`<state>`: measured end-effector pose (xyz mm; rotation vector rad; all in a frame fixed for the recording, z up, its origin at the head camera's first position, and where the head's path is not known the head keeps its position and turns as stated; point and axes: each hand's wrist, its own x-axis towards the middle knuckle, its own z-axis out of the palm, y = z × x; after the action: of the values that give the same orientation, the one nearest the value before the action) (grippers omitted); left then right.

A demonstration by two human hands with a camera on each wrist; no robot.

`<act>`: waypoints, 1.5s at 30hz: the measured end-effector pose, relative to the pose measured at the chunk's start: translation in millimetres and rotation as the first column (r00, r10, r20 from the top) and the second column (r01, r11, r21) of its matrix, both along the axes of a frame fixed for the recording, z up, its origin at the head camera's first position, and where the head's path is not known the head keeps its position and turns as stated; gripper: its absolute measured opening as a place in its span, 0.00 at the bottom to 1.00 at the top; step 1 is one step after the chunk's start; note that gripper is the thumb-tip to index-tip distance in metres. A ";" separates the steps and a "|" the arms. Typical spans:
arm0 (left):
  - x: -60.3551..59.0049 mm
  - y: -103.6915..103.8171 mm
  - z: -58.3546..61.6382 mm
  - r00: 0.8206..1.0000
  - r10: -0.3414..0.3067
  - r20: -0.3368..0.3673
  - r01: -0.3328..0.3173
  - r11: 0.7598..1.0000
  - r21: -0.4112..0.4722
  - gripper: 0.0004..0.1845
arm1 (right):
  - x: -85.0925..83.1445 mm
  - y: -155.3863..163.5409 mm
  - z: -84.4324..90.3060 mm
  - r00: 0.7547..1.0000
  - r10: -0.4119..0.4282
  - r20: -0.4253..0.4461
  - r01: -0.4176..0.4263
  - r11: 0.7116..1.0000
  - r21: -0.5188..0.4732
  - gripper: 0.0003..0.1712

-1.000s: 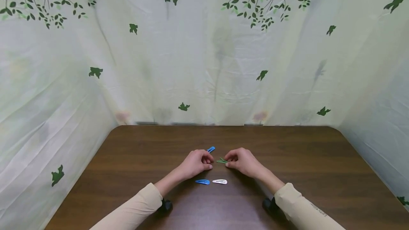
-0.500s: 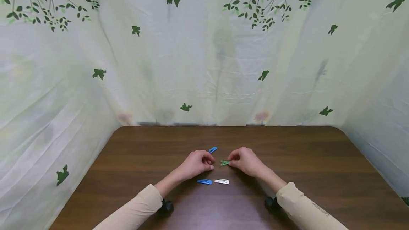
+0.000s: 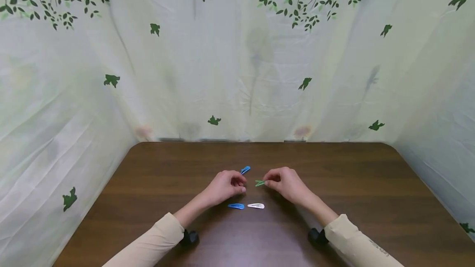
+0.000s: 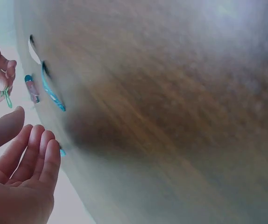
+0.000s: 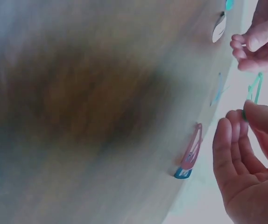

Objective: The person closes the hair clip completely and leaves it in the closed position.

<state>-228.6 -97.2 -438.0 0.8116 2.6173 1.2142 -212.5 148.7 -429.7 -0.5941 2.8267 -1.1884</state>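
A green snap hair clip (image 3: 259,183), its two parts spread apart, is pinched by one end between the thumb and fingers of my right hand (image 3: 286,184). The clip points left, raised off the table. Facing it across a small gap, my left hand (image 3: 225,185) has loosely bent fingers and holds nothing. In the left wrist view, its palm (image 4: 24,198) shows nothing in it. Just beyond the left hand lies a blue hair clip (image 3: 245,170). Nearer me, another blue hair clip (image 3: 236,206) and a white hair clip (image 3: 256,206) lie end to end.
In the right wrist view, a reddish hair clip (image 5: 192,149) with a blue end lies by the right hand; the head view hides it. All rests on a brown wooden table (image 3: 334,164). Behind hangs a pale curtain (image 3: 222,65) with leaf prints.
The green hair clip has drawn slightly right, away from my left fingertips, with my right hand. Its parts show wider apart. The clips on the table lie as before.
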 end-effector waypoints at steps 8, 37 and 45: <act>9.0 -2.1 7.8 0.998 0.036 -0.050 -0.032 0.997 0.071 0.09 | 15.3 -3.6 1.5 0.996 -0.078 -0.040 0.072 0.988 -0.136 0.06; 74.9 -6.9 59.8 0.982 0.156 -0.111 -0.115 0.945 0.306 0.13 | 81.0 -14.5 47.6 0.973 -0.144 -0.182 0.036 0.868 -0.494 0.08; 90.4 -9.2 67.5 0.972 0.165 -0.165 -0.115 0.953 0.281 0.14 | 98.5 -14.6 53.1 0.957 -0.135 -0.255 -0.014 0.860 -0.510 0.10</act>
<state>-138.2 -106.4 -370.5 0.8302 2.7344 1.6377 -114.0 134.1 -376.6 -0.7471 2.7493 -2.0476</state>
